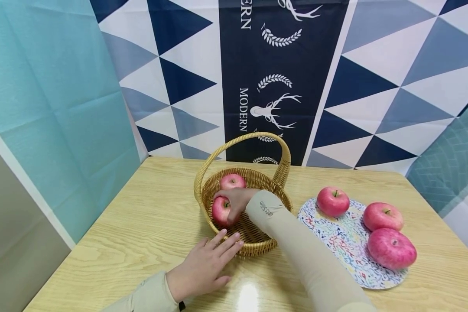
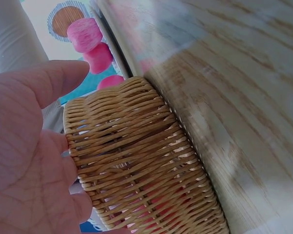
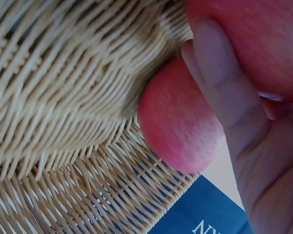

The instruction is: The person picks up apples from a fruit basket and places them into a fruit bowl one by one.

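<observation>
Wicker basket: on my head view, the round woven basket stands upright on the wooden table, its tall handle arching over the opening.
Basket contents: I count two red apples within the rim, the gripped apple toward the near left and the rear apple behind it; my right wrist view puts the rear one by the woven wall.
Right hand: I have the right hand reaching inside, its thumb and fingers curled around the gripped apple; whether that fruit touches the basket floor, I cannot tell.
Left hand: I see the left hand with fingers extended and spread, released, their tips at the near-left rim.
Patterned plate: to the right of the basket, well apart from it, lies a round plate with colourful squiggles.
Plate contents: three more, the far apple apart from the others, the middle apple and the near apple close together along the right side.
</observation>
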